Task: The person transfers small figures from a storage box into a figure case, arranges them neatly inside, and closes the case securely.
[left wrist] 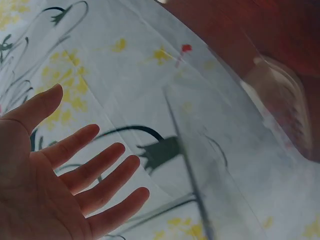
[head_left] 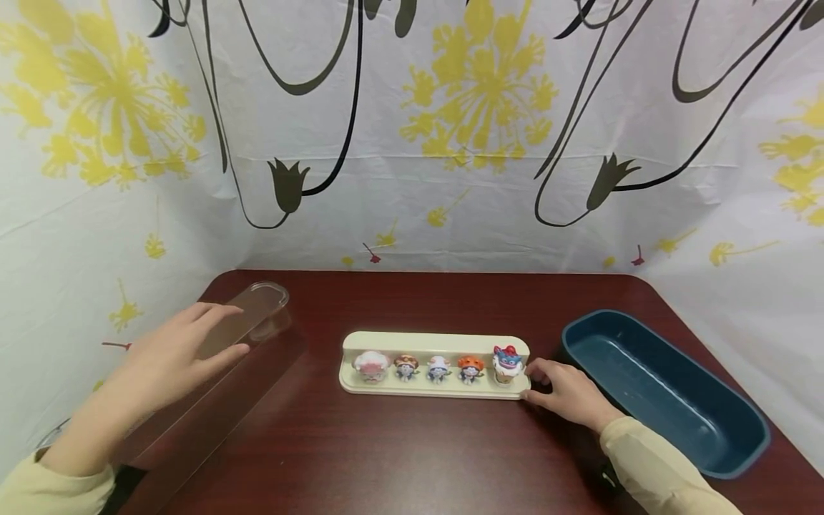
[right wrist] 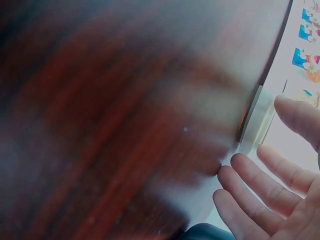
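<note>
A cream tray (head_left: 438, 390) lies lengthwise across the middle of the table. Several small figurines (head_left: 439, 369) stand on it in a row; the rightmost (head_left: 507, 365) has a cupcake-like look. At the tray's right end is my right hand (head_left: 569, 393), thumb and forefinger right at the edge and slightly apart. In the right wrist view its fingers (right wrist: 260, 190) look relaxed beside the tray's end. My left hand (head_left: 174, 354) is over a long clear plastic cover (head_left: 269, 290) on the left, with fingers extended. The left wrist view shows these fingers (left wrist: 107, 170) spread, gripping nothing.
A deep blue oblong basin (head_left: 676, 400) stands to the right, close behind my right hand. Both wear pale yellow sleeves (head_left: 663, 465). A white cloth with yellow flowers (head_left: 483, 86) hangs behind and beside the dark red table (head_left: 386, 458).
</note>
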The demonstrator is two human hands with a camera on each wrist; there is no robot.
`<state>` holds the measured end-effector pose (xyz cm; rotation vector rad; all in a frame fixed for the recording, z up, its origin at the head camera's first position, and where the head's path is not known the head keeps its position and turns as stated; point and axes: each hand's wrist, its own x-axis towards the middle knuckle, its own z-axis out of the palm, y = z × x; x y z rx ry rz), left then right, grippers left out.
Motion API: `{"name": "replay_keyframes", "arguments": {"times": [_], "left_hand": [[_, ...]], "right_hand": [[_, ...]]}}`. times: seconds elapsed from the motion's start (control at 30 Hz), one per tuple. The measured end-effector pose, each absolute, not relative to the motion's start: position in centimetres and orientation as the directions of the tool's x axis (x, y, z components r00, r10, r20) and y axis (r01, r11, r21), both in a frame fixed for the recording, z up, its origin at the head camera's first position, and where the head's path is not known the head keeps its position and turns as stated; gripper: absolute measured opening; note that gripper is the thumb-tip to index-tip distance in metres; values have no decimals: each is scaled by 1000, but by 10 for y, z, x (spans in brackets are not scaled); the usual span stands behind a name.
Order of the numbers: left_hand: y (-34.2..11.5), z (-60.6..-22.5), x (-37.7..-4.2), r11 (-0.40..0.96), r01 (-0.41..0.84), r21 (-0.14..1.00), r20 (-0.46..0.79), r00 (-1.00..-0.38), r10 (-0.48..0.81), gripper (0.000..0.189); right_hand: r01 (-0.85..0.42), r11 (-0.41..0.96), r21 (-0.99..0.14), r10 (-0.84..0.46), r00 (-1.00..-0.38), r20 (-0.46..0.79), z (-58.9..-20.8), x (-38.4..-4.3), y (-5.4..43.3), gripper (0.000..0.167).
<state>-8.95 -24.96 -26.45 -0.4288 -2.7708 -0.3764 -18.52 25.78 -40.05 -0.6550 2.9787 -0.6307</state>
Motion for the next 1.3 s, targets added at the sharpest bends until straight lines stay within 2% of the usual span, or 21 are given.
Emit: {"name": "replay_keyframes", "arguments": {"times": [0.23, 0.57, 0.67, 1.0, 1.3], "left_hand": [[-281, -268, -85, 950, 258, 178, 287, -937, 201, 56], [-301, -275, -75, 979, 157, 133, 55, -987, 151, 80], [-304, -282, -72, 979, 156, 132, 24, -988, 154, 83], [-307, -303, -65, 961, 237, 140, 132, -967, 219, 85], [-308, -313, -61, 970, 213, 118, 181, -965, 190, 84]], "right_hand": [[-383, 835, -395, -397, -916, 51, -400, -185, 257, 33], [-357, 849, -390, -375, -926, 33, -399, -184, 255, 33], [-355, 849, -392, -374, -927, 30, -398, -184, 256, 34], [-347, 854, -387, -366, -930, 28, -399, -184, 256, 33], [-343, 859, -381, -360, -932, 28, -400, -185, 255, 32]]}}
